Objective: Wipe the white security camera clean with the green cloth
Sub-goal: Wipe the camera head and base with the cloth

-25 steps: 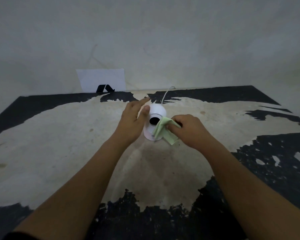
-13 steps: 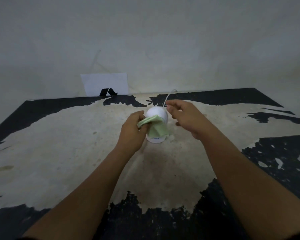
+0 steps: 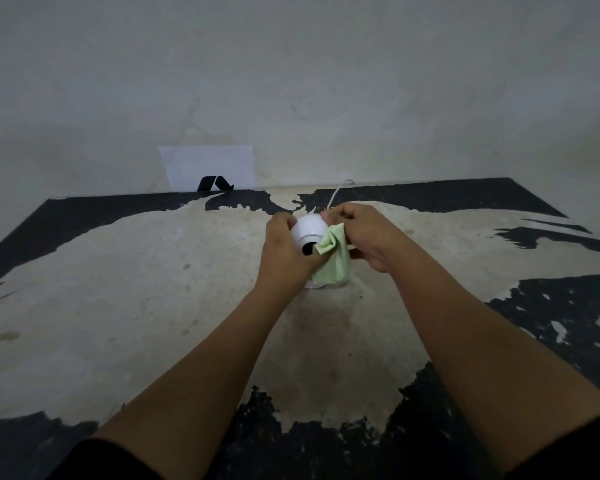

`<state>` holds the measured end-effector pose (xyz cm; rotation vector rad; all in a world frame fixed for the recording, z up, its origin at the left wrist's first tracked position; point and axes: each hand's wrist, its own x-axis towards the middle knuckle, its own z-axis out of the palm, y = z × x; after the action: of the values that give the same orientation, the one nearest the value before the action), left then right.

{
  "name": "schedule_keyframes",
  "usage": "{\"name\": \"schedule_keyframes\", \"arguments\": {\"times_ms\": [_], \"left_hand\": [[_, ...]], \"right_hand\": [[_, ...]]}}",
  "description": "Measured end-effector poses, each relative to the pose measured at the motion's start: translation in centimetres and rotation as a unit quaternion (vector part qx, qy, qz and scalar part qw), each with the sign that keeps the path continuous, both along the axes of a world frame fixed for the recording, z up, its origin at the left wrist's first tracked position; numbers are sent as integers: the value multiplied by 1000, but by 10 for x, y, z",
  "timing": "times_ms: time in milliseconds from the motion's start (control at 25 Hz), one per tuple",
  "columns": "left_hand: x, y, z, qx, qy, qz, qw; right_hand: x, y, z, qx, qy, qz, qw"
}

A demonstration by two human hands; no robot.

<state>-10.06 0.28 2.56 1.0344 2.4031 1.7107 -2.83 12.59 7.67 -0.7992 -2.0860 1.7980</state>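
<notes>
The white security camera stands at the middle of the table, its dark lens facing me and tilted down. My left hand is wrapped round its left side. The green cloth is bunched against the camera's front right, just beside the lens, and hangs down over the base. My right hand closes over the camera's top right with the cloth's upper edge under it. The base is mostly hidden by the cloth and my left hand.
A thin white cable runs from the camera back to the wall. A white card with a small black stand leans against the wall at the table's far edge. The tabletop is worn, pale with black patches.
The cloth has shifted from the camera's left front, where my left hand pinched it, to the right front under my right hand. The right hand has come down onto the camera.
</notes>
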Motion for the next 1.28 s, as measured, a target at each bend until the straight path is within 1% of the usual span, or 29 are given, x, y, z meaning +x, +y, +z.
{"name": "schedule_keyframes", "arguments": {"times_ms": [160,280,400,520,680,880,1040,1160,1280], "left_hand": [[-7,-10,-4,-27,2,-39,999],[-19,-23,3,-66,18,-72,995],[-27,-33,13,-61,-15,-101,993],[-23,-30,16,-44,-20,-93,994],[-9,-20,9,-44,-6,-59,997],[-12,-28,12,-54,-11,-77,996],[-9,-16,12,-53,8,-52,997],[-11,-11,16,-32,-23,-46,998],[-17,-19,8,-18,-62,-59,996]], "right_hand": [[2,0,-5,-4,17,8,1000],[1,-1,-8,-18,21,1,1000],[0,-2,-12,-15,25,-4,1000],[0,-3,-13,-12,32,-8,999],[-1,-2,-14,6,30,-14,999],[0,-2,-14,1,31,-10,999],[-1,-3,-15,11,34,-19,999],[0,-3,-14,7,32,-14,999],[0,-2,-16,-6,32,-10,999]]}}
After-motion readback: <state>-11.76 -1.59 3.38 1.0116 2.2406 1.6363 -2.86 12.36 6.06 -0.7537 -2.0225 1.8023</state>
